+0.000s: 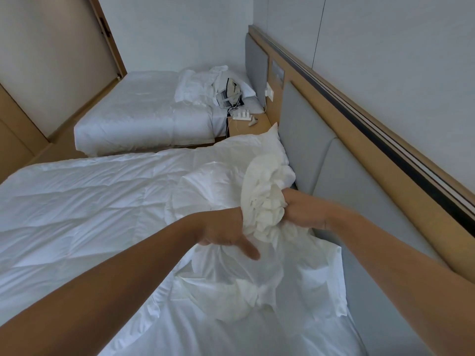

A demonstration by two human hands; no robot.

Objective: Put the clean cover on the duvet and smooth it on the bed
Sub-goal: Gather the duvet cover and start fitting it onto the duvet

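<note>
A quilted white duvet (77,201) lies spread over the near bed. Near the headboard end a bunched white cover (264,199) is gathered up between both hands, its loose part trailing down onto the bed (257,286). My left hand (226,232) grips the bunch from the left, thumb pointing down and to the right. My right hand (303,211) grips the same bunch from the right, fingers buried in the cloth. A white pillow (257,147) lies behind the bunch against the headboard.
A grey padded headboard (334,163) with wooden trim runs along the right wall. A wooden nightstand (246,124) with small items stands between the beds. The far bed (144,114) carries piled white linen and a bag (228,91). A door is at the left.
</note>
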